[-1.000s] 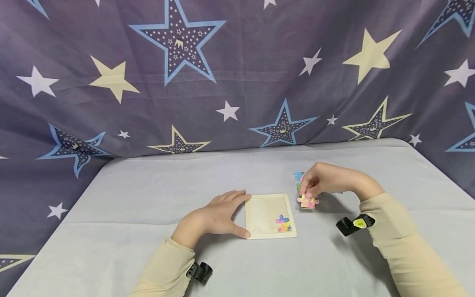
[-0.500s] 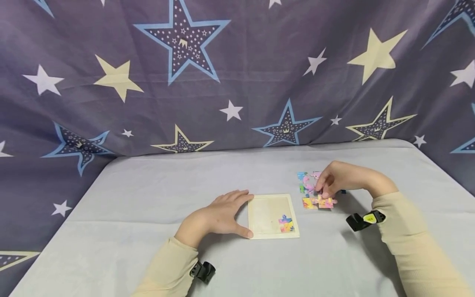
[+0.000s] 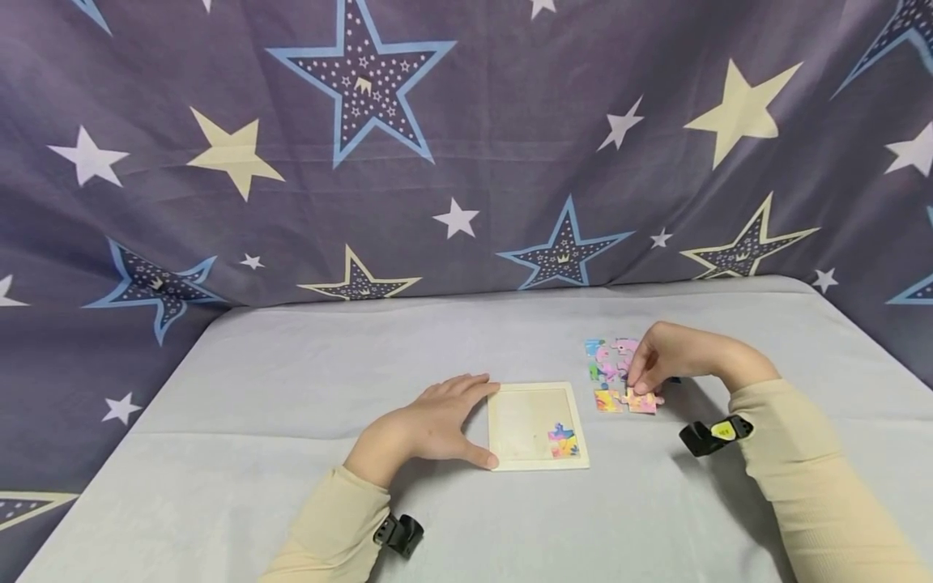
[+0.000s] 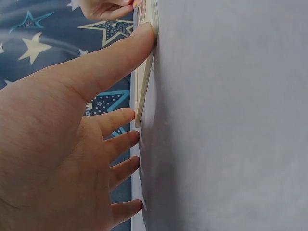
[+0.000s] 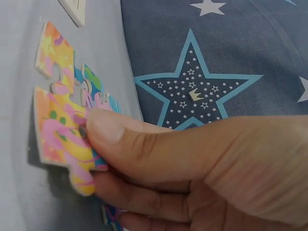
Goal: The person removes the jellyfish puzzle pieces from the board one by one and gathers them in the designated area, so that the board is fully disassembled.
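My right hand (image 3: 674, 356) pinches a pink and yellow jigsaw piece (image 3: 644, 402) between thumb and fingers. In the right wrist view this jigsaw piece (image 5: 62, 132) stands slightly tilted, its tab meeting an orange-yellow piece (image 5: 57, 48). My left hand (image 3: 430, 421) is spread at the left side of a shallow wooden puzzle tray (image 3: 535, 465). Its thumb and index fingertip touch the tray's near and far left corners. The left wrist view has the other fingertips down on the cloth. Inside the tray, joined pieces (image 3: 563, 444) in blue, pink and yellow fill the lower right corner.
Several more jigsaw pieces (image 3: 603, 360), pink, blue and green, lie just behind the held one, partly covered by my right hand. Grey cloth (image 3: 291, 453) covers the table. A star-patterned curtain (image 3: 466, 146) hangs along the back.
My right hand has moved right with the jigsaw piece and lowered it beside the orange-yellow piece, uncovering pieces behind. My left hand stays at the tray.
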A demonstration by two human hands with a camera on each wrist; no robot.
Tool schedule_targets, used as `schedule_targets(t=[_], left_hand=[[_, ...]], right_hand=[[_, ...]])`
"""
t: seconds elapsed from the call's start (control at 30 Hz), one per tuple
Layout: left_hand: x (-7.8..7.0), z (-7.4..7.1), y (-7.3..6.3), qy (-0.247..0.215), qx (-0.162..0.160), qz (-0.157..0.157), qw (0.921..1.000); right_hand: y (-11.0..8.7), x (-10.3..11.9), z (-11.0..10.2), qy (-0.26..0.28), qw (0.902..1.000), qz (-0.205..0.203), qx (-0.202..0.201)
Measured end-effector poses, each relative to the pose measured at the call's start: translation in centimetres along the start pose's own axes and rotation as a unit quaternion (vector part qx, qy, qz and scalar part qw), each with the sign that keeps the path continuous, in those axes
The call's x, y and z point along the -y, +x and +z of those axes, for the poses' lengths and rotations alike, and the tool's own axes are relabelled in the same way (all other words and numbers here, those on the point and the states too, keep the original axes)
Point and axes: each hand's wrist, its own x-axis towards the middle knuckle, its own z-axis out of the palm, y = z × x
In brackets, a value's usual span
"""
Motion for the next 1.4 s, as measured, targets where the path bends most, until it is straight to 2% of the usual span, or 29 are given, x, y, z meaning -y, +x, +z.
schedule_targets(t=[0.37, 0.77, 1.0, 1.23, 1.4], left_hand=[[0.0, 0.0, -0.1, -0.003, -0.002, 0.000, 1.0000], [0.0, -0.2, -0.1, 0.000, -0.002, 0.003, 1.0000], [-0.1, 0.2, 0.0, -0.003, 0.003, 0.002, 1.0000], [-0.1, 0.2, 0.2, -0.001, 0.003, 0.001, 1.0000], [0.0, 0.0, 0.1, 0.000, 0.003, -0.002, 1.0000]], right_hand=[[-0.2, 0.4, -0.4, -0.036, 0.9993, -0.006, -0.008], [-1.1, 1.8, -0.9, -0.018, 0.9990, -0.035, -0.021], [-1.2, 3.4, -0.2, 0.003, 0.9964, -0.075, -0.040], [-1.4, 5.0, 0.7, -0.025, 0.9958, -0.078, -0.042], [-0.7, 5.8, 2.0, -0.048, 0.9900, -0.111, -0.073]])
